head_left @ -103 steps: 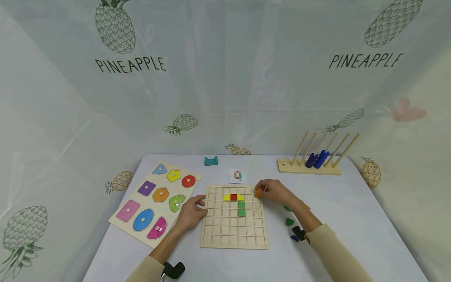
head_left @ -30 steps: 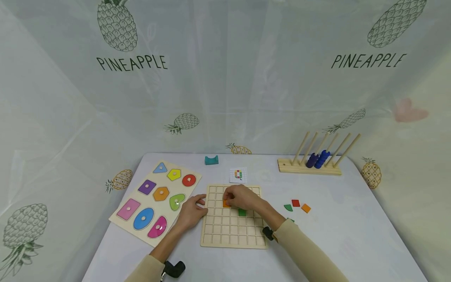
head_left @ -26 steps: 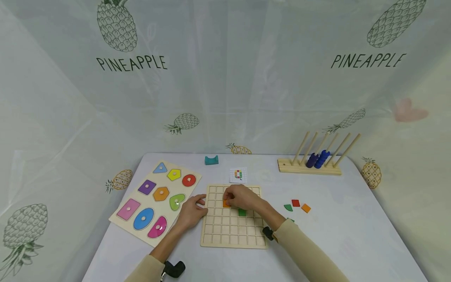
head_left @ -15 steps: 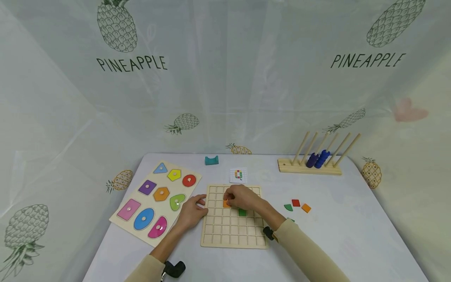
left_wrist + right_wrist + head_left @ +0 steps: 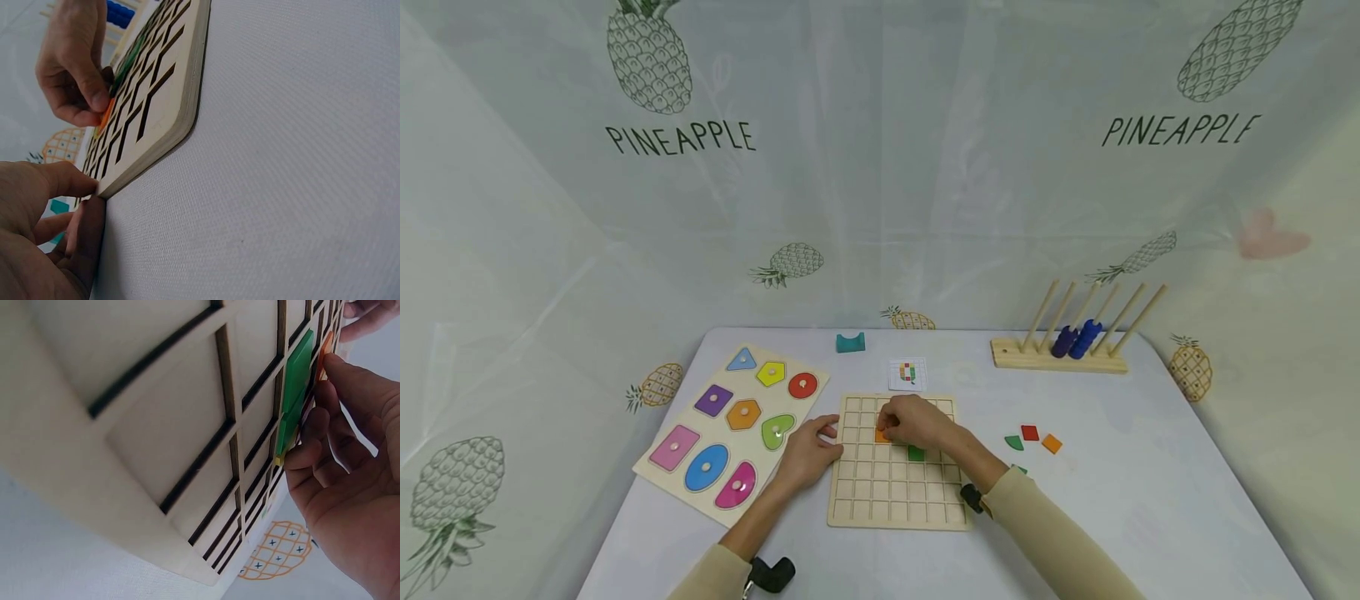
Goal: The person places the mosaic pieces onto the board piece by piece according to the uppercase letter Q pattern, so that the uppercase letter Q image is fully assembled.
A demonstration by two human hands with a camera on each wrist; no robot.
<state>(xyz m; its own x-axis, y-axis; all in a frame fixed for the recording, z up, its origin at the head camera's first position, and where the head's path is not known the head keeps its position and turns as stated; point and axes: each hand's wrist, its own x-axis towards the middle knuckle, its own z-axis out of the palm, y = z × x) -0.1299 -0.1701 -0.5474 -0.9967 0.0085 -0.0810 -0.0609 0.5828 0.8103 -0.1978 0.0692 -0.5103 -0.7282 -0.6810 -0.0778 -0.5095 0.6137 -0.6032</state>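
A square wooden grid board (image 5: 895,510) lies flat in front of me. My right hand (image 5: 917,421) reaches over its upper part and pinches an orange square tile (image 5: 882,436) between thumb and fingers, down at a cell left of centre. Green tiles (image 5: 300,365) and a sliver of yellow tile (image 5: 279,460) show beside those fingers in the right wrist view. The hand hides most of the set pieces from the head view. My left hand (image 5: 807,457) rests at the board's left edge, thumb and fingertips touching its side, holding no loose piece.
Loose pieces lie right of the board: green (image 5: 1013,442), red (image 5: 1029,432) and orange (image 5: 1052,443). A pattern card (image 5: 907,374) and teal block (image 5: 850,342) sit behind it. A shape puzzle (image 5: 662,482) is at left, a peg stand (image 5: 1015,357) at back right.
Since the oldest frame, my right hand has carried the orange tile left from the board's right edge onto a cell. Over the last second both hands have stayed put.
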